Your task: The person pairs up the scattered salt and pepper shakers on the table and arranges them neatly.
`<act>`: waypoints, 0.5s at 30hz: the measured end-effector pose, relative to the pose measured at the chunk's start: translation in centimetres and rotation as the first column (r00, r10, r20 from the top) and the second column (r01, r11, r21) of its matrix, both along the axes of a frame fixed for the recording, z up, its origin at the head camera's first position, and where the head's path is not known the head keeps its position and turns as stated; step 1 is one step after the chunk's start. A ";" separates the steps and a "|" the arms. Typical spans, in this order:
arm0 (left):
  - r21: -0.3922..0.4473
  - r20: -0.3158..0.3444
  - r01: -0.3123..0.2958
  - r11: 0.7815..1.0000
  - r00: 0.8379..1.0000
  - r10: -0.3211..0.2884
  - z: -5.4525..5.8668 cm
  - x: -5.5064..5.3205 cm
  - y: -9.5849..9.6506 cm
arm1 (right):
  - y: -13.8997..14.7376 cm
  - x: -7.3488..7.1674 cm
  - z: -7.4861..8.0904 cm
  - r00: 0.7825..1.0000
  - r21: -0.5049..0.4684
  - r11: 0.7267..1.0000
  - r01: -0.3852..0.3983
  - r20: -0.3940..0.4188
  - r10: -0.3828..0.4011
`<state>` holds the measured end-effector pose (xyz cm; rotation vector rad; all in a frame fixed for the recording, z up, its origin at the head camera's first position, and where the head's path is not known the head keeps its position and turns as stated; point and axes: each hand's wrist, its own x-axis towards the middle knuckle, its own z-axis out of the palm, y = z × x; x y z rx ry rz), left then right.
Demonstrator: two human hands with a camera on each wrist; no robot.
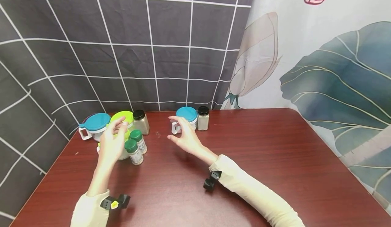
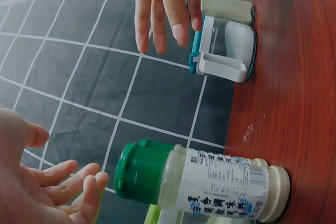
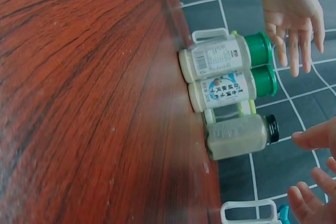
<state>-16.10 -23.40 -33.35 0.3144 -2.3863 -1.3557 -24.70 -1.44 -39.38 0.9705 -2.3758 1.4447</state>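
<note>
My left hand (image 1: pixel 111 143) hovers over the lime-lidded jars (image 1: pixel 123 116) with loosely bent fingers, holding nothing. Just right of it stand two green-capped seasoning shakers (image 1: pixel 133 152), (image 2: pixel 220 182) with printed labels. A black-capped spice jar (image 1: pixel 141 122), (image 3: pixel 239 136) is behind them, and a blue-lidded jar (image 1: pixel 97 122) with a white handle is to the left. In front of another blue-lidded jar (image 1: pixel 187 114), (image 2: pixel 228 45), my right hand (image 1: pixel 187 138) is raised with thumb and fingers apart. Nothing is in its grasp. A second black-capped jar (image 1: pixel 203 119) stands beside that jar.
The containers stand along the back of a dark red wooden table (image 1: pixel 171 189). Behind it hangs a dark cloth (image 1: pixel 128 60) with a white grid, and to the right a pale curtain (image 1: pixel 293 43) with printed leaves and a flower bud.
</note>
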 end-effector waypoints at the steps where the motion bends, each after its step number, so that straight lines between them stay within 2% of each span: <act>1: -0.003 0.002 -0.004 1.000 1.000 0.004 0.0 0.0 -0.1 | -0.1 0.0 0.0 1.000 -0.007 1.000 -0.009 0.006 0.009; 9: -0.032 -0.005 -0.030 0.999 1.000 0.030 -0.5 0.2 -0.6 | -0.8 0.0 -0.3 1.000 0.002 1.000 -0.024 0.020 0.024; 15: -0.059 -0.007 -0.062 0.996 0.998 0.062 -0.8 0.4 -1.3 | -1.6 0.3 -0.3 0.996 -0.017 0.998 -0.060 0.071 0.062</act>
